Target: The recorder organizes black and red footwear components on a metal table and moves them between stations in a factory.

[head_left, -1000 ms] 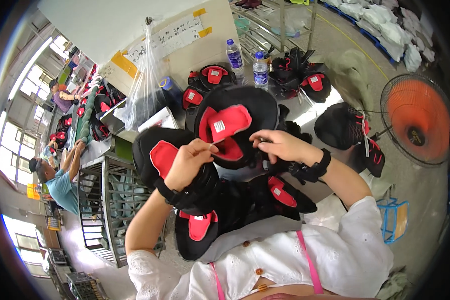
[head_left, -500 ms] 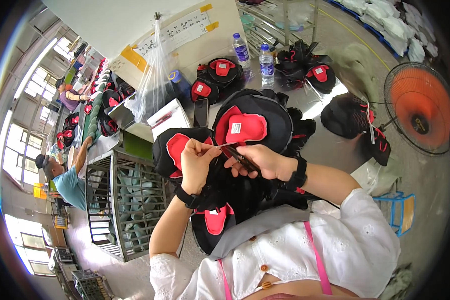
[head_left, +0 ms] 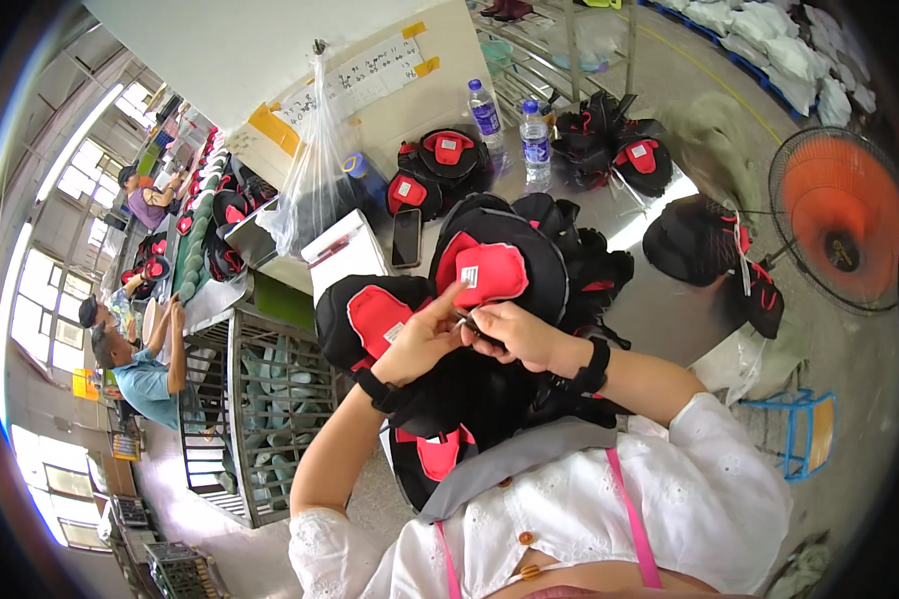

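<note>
My right hand (head_left: 514,337) is closed round small dark thread snips (head_left: 477,329), their tips toward my left hand. Against the tips lies my left hand (head_left: 425,339), index finger stretched along a red lining and the other fingers bent; whatever they pinch is hidden. Just beyond both hands sits a black shoe upper (head_left: 544,262) with a red padded lining and white label. Another black and red upper (head_left: 375,314) lies beside my left wrist. Below my hands, a third upper (head_left: 440,456) rests near my grey apron edge, and dark material fills the space between.
Further off stand two water bottles (head_left: 535,148), a phone (head_left: 407,238), a notepad (head_left: 348,255) and more uppers (head_left: 448,150). A hanging plastic bag (head_left: 315,170) is at the left. An orange fan (head_left: 837,215) stands right; a metal cage cart (head_left: 235,419) and people working are left.
My left hand has turned from a raised pinch on a thin strand to lying lower, index finger extended. The right hand with the snips has shifted slightly down and closer to it.
</note>
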Demonstrator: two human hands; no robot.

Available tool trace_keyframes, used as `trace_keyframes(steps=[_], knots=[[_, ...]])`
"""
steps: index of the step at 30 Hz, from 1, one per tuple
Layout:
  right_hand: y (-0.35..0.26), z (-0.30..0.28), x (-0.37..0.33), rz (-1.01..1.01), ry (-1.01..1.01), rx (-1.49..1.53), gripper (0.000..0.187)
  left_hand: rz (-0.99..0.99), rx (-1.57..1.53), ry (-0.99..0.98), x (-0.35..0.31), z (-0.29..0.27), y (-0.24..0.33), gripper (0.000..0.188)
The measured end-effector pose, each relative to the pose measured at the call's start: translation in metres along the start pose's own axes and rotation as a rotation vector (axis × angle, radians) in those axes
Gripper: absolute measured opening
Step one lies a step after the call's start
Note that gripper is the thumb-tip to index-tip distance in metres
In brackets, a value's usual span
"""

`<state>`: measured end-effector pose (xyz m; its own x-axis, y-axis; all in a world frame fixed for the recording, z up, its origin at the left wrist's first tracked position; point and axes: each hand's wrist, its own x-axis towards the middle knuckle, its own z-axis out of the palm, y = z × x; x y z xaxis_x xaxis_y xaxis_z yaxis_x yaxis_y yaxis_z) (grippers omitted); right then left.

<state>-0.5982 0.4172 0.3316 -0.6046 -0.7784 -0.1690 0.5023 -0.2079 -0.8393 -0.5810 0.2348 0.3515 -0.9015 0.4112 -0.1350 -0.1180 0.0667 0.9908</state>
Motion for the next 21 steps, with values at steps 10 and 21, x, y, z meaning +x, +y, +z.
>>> trace_keyframes(steps=[10,21], knots=[[0.021,-0.016,-0.009,0.118,-0.073,0.474,0.034,0.093,0.718,0.008,0.006,0.011,-0.007,0.015],[-0.110,-0.106,-0.034,-0.496,0.148,0.557,0.039,-0.236,0.216,0.256,0.013,-0.001,-0.026,0.033]])
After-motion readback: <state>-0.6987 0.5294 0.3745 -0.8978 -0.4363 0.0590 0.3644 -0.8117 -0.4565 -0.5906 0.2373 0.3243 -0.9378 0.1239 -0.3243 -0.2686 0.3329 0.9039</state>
